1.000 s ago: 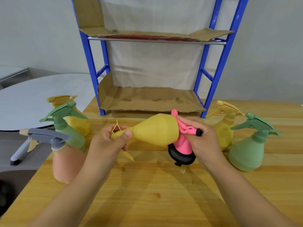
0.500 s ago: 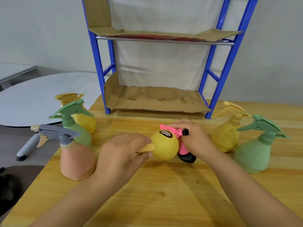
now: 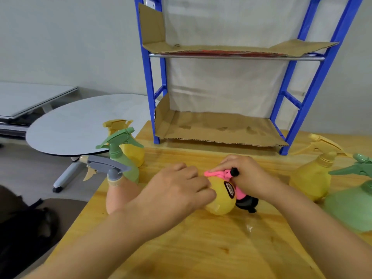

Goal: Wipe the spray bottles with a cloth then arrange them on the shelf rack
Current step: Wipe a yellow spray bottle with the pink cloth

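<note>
A yellow spray bottle (image 3: 220, 202) is held low over the wooden table (image 3: 211, 248) with its round base and black label turned toward me. My left hand (image 3: 177, 190) grips its neck end, which the hand hides. My right hand (image 3: 244, 174) presses a pink cloth (image 3: 218, 174) with black parts against the bottle's base. The blue shelf rack (image 3: 314, 97) with cardboard-lined shelves stands behind, both shelves bare of bottles.
Left of my hands stand a pink bottle with a grey trigger (image 3: 118, 190), a green bottle (image 3: 124, 158) and a yellow bottle (image 3: 128, 141). At right stand a yellow bottle (image 3: 314, 178) and a green one (image 3: 354, 206). A round grey table (image 3: 80, 125) lies beyond the left edge.
The held bottle turned from lying sideways to base toward me and dropped lower. My right hand moved the cloth onto the base. The view shifted closer and leftward.
</note>
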Tool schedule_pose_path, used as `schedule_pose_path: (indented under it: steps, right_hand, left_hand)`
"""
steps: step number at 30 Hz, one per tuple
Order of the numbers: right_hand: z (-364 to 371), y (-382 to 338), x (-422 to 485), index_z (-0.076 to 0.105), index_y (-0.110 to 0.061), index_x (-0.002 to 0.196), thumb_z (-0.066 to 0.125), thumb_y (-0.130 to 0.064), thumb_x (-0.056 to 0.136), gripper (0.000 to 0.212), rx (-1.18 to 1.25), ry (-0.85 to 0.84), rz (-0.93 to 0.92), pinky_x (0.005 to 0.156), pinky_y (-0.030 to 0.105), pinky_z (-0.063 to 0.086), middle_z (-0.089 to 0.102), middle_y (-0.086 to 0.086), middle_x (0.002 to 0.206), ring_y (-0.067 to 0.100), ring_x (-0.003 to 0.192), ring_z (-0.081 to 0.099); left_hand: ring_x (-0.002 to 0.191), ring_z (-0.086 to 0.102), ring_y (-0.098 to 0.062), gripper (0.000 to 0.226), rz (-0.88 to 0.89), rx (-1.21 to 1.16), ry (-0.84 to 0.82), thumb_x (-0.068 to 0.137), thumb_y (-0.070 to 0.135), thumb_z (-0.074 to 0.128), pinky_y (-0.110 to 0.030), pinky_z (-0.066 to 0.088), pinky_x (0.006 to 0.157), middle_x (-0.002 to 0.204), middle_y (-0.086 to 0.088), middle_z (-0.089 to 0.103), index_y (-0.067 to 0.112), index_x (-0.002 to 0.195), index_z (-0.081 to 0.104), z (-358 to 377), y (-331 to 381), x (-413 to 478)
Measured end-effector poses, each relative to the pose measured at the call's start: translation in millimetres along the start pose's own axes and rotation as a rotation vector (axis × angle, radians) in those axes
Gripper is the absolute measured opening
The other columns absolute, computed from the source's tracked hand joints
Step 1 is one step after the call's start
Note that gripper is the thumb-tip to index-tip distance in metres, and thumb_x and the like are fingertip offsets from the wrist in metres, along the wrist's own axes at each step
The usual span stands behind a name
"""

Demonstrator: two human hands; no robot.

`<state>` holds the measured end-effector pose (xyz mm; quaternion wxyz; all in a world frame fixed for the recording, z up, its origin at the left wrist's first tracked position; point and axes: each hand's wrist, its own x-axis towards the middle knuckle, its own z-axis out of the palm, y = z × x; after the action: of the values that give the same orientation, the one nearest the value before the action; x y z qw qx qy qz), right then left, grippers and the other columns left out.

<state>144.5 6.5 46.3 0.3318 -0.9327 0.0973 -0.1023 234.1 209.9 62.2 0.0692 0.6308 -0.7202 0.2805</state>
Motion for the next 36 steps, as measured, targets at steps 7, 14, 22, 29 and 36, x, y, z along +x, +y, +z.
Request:
schedule_pose_path:
  steps: [7,14,22,29,36]
  right_hand:
    - [8.0,5.4,-6.7,0.072,-0.03,0.093,0.047,0.025,0.074,0.063,0.138,0.261,0.053,0.067,0.004,0.041,0.062,-0.001,0.09,0.0,0.085,0.057]
    - [7.3,-5.1,-16.2,0.069,-0.039,0.084,0.056,0.024,0.073,0.065,0.261,0.396,0.053,0.068,0.003,0.04,0.06,-0.014,0.092,-0.013,0.086,0.051]
    - [1.6,-2.6,-30.1,0.072,-0.032,0.088,0.055,0.024,0.073,0.06,0.322,0.418,0.072,0.072,0.003,0.041,0.062,-0.008,0.098,-0.002,0.094,0.053]
    - [0.6,7.8,-39.6,0.071,-0.034,0.086,0.052,0.028,0.07,0.067,0.292,0.486,0.06,0.078,0.006,0.043,0.062,-0.009,0.097,0.002,0.095,0.056]
    - [-8.4,16.5,-59.6,0.074,-0.026,0.097,0.053,0.026,0.073,0.061,0.339,0.508,0.058,0.076,0.005,0.043,0.063,0.0,0.1,0.001,0.095,0.058]
  left_hand:
    - [0.08,0.061,-0.019,0.033,-0.224,0.08,-0.161,0.07,0.039,0.075,-0.026,0.036,0.061,0.088,0.006,0.062,0.027,0.1,0.065,-37.3,-62.9,32.7]
    - [0.092,0.058,-0.02,0.021,-0.381,0.056,-0.488,0.087,0.03,0.058,-0.039,0.051,0.078,0.102,0.003,0.064,0.023,0.107,0.06,-11.5,-135.0,58.8]
    - [0.086,0.056,-0.022,0.011,-0.399,0.159,-0.657,0.088,0.026,0.057,-0.033,0.045,0.075,0.094,-0.002,0.063,0.018,0.094,0.06,16.6,-166.1,53.8]
    - [0.081,0.045,-0.019,0.017,-0.436,0.223,-0.664,0.089,0.021,0.056,-0.033,0.041,0.081,0.087,0.001,0.051,0.019,0.105,0.059,19.2,-164.3,53.4]
    - [0.095,0.057,-0.02,0.035,-0.425,0.175,-0.757,0.08,0.038,0.064,-0.034,0.05,0.081,0.102,0.003,0.064,0.024,0.112,0.059,15.3,-133.6,92.7]
